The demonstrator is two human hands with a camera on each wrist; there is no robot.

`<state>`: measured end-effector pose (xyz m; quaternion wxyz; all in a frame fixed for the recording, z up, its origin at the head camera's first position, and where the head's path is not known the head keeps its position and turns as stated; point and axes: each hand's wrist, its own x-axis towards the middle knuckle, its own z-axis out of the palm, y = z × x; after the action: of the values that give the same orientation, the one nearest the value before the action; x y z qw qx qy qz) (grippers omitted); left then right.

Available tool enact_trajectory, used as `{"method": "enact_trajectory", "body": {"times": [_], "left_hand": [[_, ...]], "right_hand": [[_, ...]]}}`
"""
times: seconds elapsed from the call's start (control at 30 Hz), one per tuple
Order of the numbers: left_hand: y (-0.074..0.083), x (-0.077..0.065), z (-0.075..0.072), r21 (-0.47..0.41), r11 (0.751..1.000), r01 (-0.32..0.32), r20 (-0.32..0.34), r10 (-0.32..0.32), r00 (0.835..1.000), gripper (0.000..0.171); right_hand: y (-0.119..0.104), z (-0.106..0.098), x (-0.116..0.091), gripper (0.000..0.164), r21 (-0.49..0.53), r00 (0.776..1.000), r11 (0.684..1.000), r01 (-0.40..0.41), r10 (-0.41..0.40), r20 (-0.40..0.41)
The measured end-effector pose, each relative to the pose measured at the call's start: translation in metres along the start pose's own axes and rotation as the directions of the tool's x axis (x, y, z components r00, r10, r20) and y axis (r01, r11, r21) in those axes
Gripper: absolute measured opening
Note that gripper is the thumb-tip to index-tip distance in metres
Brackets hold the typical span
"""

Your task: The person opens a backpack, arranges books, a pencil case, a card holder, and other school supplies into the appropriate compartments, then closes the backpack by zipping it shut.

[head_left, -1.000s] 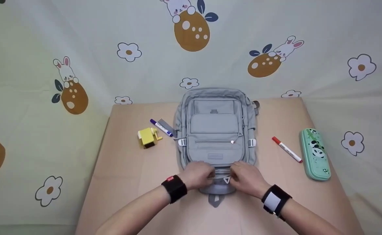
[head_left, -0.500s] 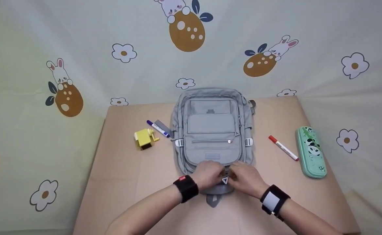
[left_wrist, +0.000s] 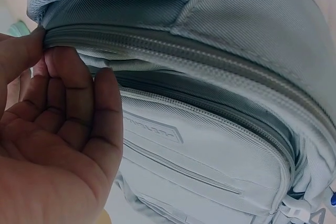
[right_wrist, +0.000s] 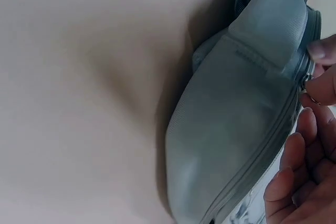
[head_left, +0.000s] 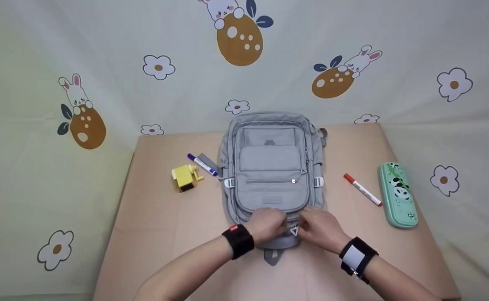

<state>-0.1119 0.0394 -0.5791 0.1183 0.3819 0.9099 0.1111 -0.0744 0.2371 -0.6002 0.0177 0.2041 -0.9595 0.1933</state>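
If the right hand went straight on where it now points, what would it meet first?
The right hand would probably meet the front panel of the grey fabric backpack first, though depth is unclear.

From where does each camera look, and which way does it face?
Head: on the head, facing forward-down at the backpack and table; left hand, right hand, both forearms show.
Left wrist: on that wrist, facing a zipper and front pocket; left hand shows.
Right wrist: on that wrist, facing the backpack's near end and table; right hand shows.
Both wrist views share the backpack.
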Motion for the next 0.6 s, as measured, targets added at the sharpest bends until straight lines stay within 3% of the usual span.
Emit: {"method": "enact_trajectory", "body": {"times": [0.47,0.6], "left_hand": [[0.000,-0.002,-0.001,-0.001,1.000,-0.012,-0.001,0.012,1.000,0.017],[0.000,0.000,0.000,-0.012,1.000,-0.007,0.010,0.007,1.000,0.014]], "right_hand": [[0.031,-0.012,-0.009,0.015,0.001,0.995,0.995,-0.096,0.096,0.000],[0.035,-0.010,-0.010,0.012,-0.030,0.997,0.997,-0.069,0.069,-0.027]]}}
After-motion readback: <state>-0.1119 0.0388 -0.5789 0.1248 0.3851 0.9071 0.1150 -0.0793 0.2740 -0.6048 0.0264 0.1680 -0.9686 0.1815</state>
